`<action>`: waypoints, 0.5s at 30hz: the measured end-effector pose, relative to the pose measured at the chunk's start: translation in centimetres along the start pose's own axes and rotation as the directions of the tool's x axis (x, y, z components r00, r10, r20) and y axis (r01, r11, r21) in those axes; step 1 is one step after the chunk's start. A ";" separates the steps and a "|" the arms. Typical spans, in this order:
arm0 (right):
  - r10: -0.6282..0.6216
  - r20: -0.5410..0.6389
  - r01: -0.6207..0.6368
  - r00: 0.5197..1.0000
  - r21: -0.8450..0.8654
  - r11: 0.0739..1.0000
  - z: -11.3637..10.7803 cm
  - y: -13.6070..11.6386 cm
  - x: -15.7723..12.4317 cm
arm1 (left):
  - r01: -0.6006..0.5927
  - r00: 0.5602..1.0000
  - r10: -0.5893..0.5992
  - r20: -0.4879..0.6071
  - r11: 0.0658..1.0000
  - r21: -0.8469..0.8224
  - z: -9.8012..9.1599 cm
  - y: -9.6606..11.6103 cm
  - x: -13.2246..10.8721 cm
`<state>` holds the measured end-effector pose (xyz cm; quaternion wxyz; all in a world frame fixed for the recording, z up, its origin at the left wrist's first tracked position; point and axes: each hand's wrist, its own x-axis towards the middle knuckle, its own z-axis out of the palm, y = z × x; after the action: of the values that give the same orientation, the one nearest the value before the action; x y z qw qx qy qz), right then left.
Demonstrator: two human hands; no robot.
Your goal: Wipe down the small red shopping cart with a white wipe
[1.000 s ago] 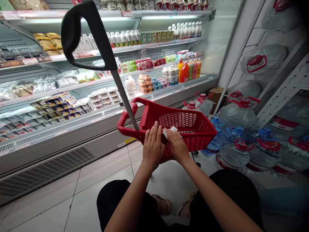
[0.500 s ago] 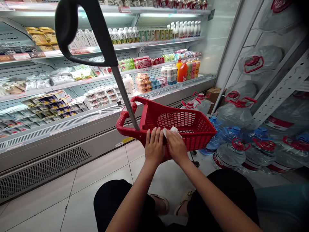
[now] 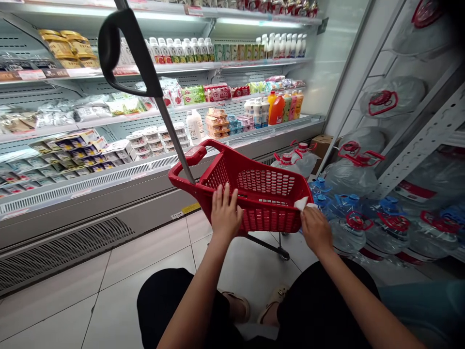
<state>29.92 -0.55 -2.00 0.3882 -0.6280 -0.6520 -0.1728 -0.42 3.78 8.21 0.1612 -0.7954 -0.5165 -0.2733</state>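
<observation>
A red plastic shopping basket cart (image 3: 271,213) with perforated sides stands in front of me, tilted slightly down to the right. Its grey pole and black loop handle (image 3: 147,53) rise at the left end. Fingers apart, my left hand (image 3: 225,213) rests against the near side, close to the pole, and holds nothing. At the basket's right near corner, my right hand (image 3: 315,229) grips a crumpled white tissue (image 3: 303,203) against the rim. Part of the tissue is hidden by the fingers. Nothing can be seen lying inside the basket.
A refrigerated dairy case (image 3: 138,179) runs along the far side, its shelves stocked with bottles, cartons and tubs. Large water jugs (image 3: 348,232) stand on the floor at right, near a white metal rack (image 3: 417,145). My knees are close below the basket.
My right hand has slid right along the near rim with the tissue, away from my left hand. The left hand's fingers have spread and lifted somewhat. The basket has shifted slightly left.
</observation>
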 end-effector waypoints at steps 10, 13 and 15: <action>-0.167 0.164 0.151 0.972 0.105 0.983 -0.4 -11.4 1.4 | -0.040 0.991 0.045 0.128 0.998 -0.041 2.5 0.3 -1.7; -0.186 0.164 0.166 0.969 0.133 0.977 -0.8 -12.2 0.3 | 0.044 0.989 -0.044 0.140 0.999 0.004 2.2 -2.2 -1.0; -0.251 0.166 0.222 0.954 0.177 0.959 -1.1 -13.0 -0.8 | 0.115 0.983 -0.118 0.140 0.993 0.028 2.2 -2.9 -1.0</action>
<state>17.77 -3.87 1.55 0.3500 -0.5262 -0.7676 -0.1069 -2.79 5.40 5.78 0.1160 -0.7795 -0.5749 -0.2201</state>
